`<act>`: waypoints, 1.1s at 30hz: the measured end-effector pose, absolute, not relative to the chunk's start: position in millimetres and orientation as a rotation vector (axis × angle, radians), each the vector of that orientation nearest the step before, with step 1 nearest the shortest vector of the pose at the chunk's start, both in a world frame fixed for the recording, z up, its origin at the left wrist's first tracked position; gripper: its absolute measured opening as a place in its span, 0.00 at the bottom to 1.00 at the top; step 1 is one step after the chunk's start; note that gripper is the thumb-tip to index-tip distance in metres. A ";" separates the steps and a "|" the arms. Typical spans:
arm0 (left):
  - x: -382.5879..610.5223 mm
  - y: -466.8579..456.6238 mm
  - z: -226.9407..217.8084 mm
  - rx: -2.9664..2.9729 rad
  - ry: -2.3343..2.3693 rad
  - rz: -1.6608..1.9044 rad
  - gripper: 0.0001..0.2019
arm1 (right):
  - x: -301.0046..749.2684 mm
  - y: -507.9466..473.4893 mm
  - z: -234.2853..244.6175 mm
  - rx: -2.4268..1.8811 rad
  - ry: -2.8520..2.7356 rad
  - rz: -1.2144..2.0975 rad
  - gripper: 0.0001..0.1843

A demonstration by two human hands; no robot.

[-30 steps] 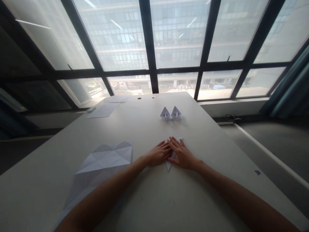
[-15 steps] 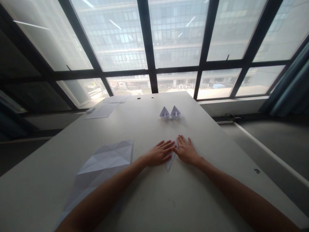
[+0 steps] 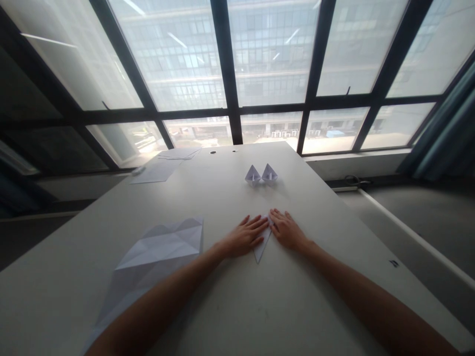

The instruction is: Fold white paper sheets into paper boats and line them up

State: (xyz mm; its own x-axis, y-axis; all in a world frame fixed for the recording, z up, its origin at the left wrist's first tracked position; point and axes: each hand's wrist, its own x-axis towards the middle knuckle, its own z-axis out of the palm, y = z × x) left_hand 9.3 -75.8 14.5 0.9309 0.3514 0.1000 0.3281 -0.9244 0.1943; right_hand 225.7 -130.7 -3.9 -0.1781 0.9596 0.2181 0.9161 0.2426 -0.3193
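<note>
A piece of folded white paper lies flat on the table, its pointed end facing me. My left hand rests flat on its left part with the fingers spread. Along the paper's upper right edge lies my right hand, palm down, its fingers stretched out and touching the paper. The hands cover much of the folded piece. Beyond them stand two small folded paper boats, side by side.
A large creased paper sheet lies to the left, partly under my left forearm. Flat white sheets lie at the table's far left. A small dark mark is near the right edge of the white table. Windows stand behind.
My right hand has shifted slightly, its thumb drawn back from my left fingers toward the paper's right edge. My left hand stays nearly in place on the paper.
</note>
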 end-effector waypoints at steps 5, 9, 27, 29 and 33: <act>11.0 -72.5 6.5 2.867 0.727 0.279 0.26 | 220.5 -131.6 -4.9 -1.831 -2.113 0.156 0.30; 12.8 -67.7 0.3 2.801 0.863 0.340 0.25 | 219.1 -132.4 -6.0 -1.887 -2.060 0.122 0.29; 14.0 -80.5 20.0 2.850 0.844 0.632 0.12 | 221.5 -137.4 7.4 -1.921 -2.005 -0.078 0.20; 13.8 -83.8 22.0 2.897 0.895 0.612 0.16 | 220.9 -139.0 9.4 -1.917 -1.999 -0.092 0.19; 13.2 -83.9 22.3 2.933 0.997 0.533 0.23 | 221.2 -141.0 11.7 -1.885 -2.003 -0.090 0.20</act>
